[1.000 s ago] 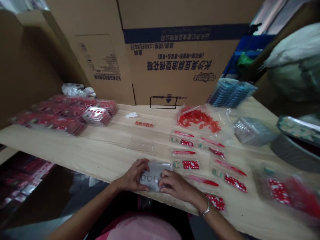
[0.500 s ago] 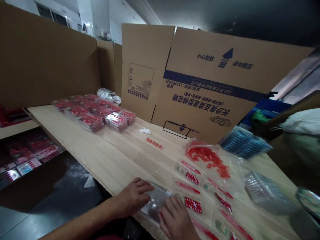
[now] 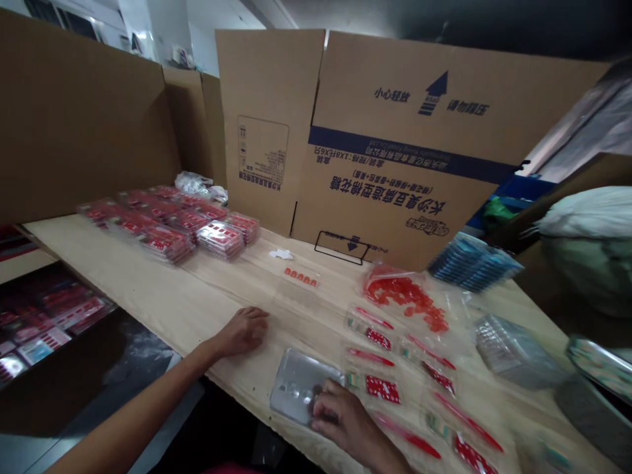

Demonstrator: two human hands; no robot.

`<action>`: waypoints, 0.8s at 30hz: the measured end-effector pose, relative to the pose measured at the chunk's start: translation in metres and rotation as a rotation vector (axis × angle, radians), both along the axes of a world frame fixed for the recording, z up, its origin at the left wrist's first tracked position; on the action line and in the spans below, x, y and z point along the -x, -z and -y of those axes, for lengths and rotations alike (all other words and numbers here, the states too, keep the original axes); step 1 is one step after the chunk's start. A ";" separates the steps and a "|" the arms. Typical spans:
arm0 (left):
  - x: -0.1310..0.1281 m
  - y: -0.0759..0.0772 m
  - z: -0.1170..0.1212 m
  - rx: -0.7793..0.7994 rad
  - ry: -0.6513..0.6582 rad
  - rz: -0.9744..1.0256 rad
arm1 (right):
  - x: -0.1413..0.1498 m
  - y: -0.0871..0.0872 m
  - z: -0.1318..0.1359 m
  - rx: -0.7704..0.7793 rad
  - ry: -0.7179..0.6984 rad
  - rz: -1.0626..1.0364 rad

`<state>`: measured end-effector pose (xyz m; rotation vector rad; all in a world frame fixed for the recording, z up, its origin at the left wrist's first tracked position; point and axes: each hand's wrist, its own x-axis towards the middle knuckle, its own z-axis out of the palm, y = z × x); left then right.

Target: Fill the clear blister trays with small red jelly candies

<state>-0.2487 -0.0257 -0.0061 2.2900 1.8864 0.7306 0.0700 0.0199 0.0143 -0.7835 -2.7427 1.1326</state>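
Observation:
My right hand (image 3: 340,411) rests on the lower right part of a clear plastic blister tray (image 3: 301,385), its fingers pressing on the tray. The tray lies on a light wooden table (image 3: 148,276) near the front edge. My left hand (image 3: 241,332) lies flat on the bare wood, away from the tray, holding nothing. Beside the tray are several small clear bags (image 3: 380,388) with red strips and red-and-white printed cards. A short row of small red pieces (image 3: 300,278) lies farther back.
Stacked red packs (image 3: 168,230) fill the table's back left. A bag of red pieces (image 3: 407,296), a blue stack (image 3: 471,263) and clear trays (image 3: 516,352) lie at the right. Cardboard sheets (image 3: 395,145) stand behind the table. Red packs sit on a lower shelf (image 3: 49,316).
My left hand has left the tray and moved left onto the bare wood. The view has tilted upward, showing more cardboard and ceiling. My right hand remains on the tray.

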 end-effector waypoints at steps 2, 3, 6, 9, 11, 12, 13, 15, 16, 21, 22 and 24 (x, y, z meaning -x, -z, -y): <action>-0.009 -0.004 0.002 0.002 0.007 0.013 | 0.000 0.001 -0.002 0.000 -0.004 -0.005; -0.017 -0.007 0.004 0.001 0.028 0.023 | -0.001 0.002 -0.003 0.000 -0.005 -0.008; -0.051 -0.009 0.014 0.041 0.200 0.051 | -0.001 0.004 -0.004 0.004 -0.012 -0.032; -0.087 -0.003 0.018 0.120 0.333 0.096 | -0.002 0.004 -0.004 0.001 -0.033 -0.063; -0.099 0.003 0.016 0.147 0.331 0.157 | -0.004 0.001 -0.004 -0.021 -0.059 -0.069; -0.101 0.005 0.015 0.154 0.326 0.188 | -0.005 -0.001 -0.003 -0.036 -0.073 -0.065; -0.101 0.006 0.014 0.157 0.324 0.215 | -0.005 -0.002 -0.004 -0.053 -0.087 -0.057; -0.099 0.006 0.013 0.162 0.334 0.243 | -0.006 -0.005 -0.006 -0.083 -0.111 -0.036; -0.098 0.005 0.012 0.166 0.343 0.244 | -0.006 -0.005 -0.008 -0.087 -0.125 -0.025; -0.098 -0.004 0.009 0.221 0.339 0.151 | -0.005 -0.002 -0.018 -0.047 -0.158 0.008; -0.099 -0.005 0.008 0.232 0.331 0.131 | -0.005 0.000 -0.019 -0.041 -0.156 0.005; -0.100 -0.006 0.006 0.248 0.320 0.108 | -0.006 0.001 -0.019 -0.035 -0.149 -0.008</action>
